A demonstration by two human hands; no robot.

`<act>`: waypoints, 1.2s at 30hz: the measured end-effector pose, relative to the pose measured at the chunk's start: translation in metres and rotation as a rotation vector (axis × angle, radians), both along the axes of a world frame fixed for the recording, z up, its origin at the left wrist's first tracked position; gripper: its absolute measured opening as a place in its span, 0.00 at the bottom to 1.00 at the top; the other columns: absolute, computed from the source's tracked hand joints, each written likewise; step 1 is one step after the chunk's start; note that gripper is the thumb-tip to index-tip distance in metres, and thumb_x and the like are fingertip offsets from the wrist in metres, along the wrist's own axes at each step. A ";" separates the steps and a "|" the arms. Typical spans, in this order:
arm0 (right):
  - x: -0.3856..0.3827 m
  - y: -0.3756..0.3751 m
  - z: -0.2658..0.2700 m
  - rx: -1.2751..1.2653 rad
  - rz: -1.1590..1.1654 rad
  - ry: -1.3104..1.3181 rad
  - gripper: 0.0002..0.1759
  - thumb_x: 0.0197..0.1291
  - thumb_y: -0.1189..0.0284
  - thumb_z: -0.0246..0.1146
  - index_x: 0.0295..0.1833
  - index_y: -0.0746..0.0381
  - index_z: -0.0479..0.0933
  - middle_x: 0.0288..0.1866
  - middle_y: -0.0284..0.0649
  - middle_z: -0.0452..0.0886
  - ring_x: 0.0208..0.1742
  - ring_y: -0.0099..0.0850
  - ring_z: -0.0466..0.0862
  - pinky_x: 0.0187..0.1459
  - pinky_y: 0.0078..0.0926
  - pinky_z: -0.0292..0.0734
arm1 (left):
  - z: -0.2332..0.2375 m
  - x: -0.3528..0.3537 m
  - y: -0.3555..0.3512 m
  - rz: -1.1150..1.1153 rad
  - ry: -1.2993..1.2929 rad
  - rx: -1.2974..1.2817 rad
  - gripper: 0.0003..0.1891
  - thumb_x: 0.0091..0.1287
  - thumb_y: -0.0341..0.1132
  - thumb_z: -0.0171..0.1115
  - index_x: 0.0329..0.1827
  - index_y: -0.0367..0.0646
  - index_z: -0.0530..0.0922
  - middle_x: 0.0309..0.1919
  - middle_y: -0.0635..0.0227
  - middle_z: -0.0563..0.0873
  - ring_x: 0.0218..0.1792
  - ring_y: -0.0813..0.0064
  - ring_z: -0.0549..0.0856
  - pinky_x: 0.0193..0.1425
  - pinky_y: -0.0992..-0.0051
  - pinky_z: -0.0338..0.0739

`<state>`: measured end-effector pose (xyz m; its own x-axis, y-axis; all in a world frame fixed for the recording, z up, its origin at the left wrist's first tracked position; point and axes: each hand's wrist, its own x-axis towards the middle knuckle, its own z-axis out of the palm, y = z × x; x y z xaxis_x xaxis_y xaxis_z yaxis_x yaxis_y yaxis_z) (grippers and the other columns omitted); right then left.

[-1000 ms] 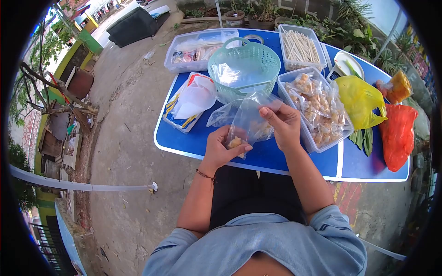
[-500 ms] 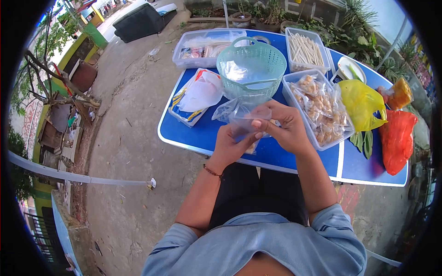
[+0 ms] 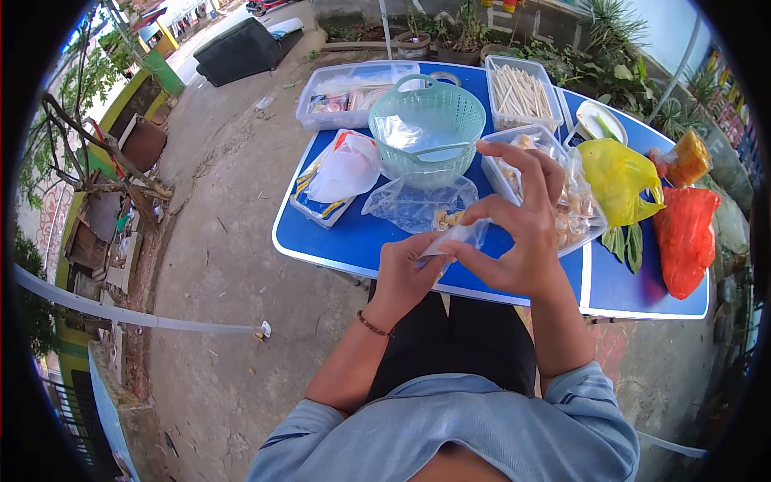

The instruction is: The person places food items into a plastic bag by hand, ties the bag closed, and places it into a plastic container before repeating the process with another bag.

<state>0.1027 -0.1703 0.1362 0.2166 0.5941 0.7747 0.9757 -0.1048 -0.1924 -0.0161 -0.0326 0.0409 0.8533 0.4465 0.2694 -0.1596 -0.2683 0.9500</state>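
Observation:
My left hand point(image 3: 408, 271) pinches a small clear plastic bag point(image 3: 456, 238) above the near edge of the table. My right hand point(image 3: 520, 229) is just right of it, its thumb tip at the bag and its index finger curved away from the thumb, the other fingers raised and spread. Behind the hands, a larger clear plastic bag point(image 3: 418, 199) lies on the blue table point(image 3: 321, 245) with some pale brown food pieces point(image 3: 446, 218) at its right end. Partly hidden by my right hand is a plastic tub point(image 3: 595, 233) of bagged snack pieces.
A green basket point(image 3: 426, 128) stands behind the bags. Around it are a box of packets point(image 3: 353, 100), a tub of white sticks point(image 3: 522, 92) and a white plastic bag point(image 3: 344, 173) on a pack. Yellow point(image 3: 617, 181) and red plastic bags point(image 3: 687, 241) lie at the right.
My right hand has lifted and moved right, its fingers spreading away from my left hand. The larger clear bag with food pieces now shows behind the hands.

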 end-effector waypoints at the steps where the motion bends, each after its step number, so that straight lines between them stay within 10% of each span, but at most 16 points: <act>1: 0.000 0.000 -0.001 0.032 -0.019 0.008 0.19 0.39 0.57 0.79 0.31 0.56 0.81 0.68 0.51 0.73 0.65 0.46 0.69 0.66 0.40 0.57 | 0.002 0.000 -0.002 0.015 -0.012 0.004 0.12 0.66 0.33 0.71 0.48 0.36 0.87 0.24 0.70 0.86 0.25 0.88 0.81 0.28 0.81 0.73; 27: 0.005 -0.004 -0.013 0.067 -0.062 0.113 0.05 0.58 0.69 0.66 0.33 0.58 0.86 0.64 0.45 0.79 0.64 0.44 0.71 0.63 0.40 0.61 | 0.008 -0.001 -0.014 -0.153 0.130 -0.202 0.10 0.68 0.32 0.70 0.46 0.35 0.86 0.34 0.68 0.90 0.36 0.83 0.87 0.38 0.81 0.80; 33: 0.011 -0.014 -0.006 0.051 0.103 0.029 0.19 0.54 0.71 0.67 0.54 0.56 0.83 0.63 0.41 0.79 0.56 0.41 0.78 0.59 0.39 0.70 | 0.002 -0.003 -0.004 -0.223 0.128 -0.321 0.10 0.70 0.32 0.68 0.46 0.34 0.85 0.34 0.67 0.91 0.37 0.83 0.87 0.40 0.80 0.80; 36: -0.010 -0.016 -0.008 -0.294 0.185 -0.202 0.27 0.59 0.67 0.64 0.66 0.53 0.76 0.68 0.38 0.76 0.70 0.36 0.72 0.66 0.40 0.66 | 0.024 -0.007 0.017 -0.261 0.246 -0.128 0.09 0.69 0.31 0.67 0.46 0.33 0.85 0.33 0.63 0.90 0.38 0.81 0.88 0.40 0.78 0.80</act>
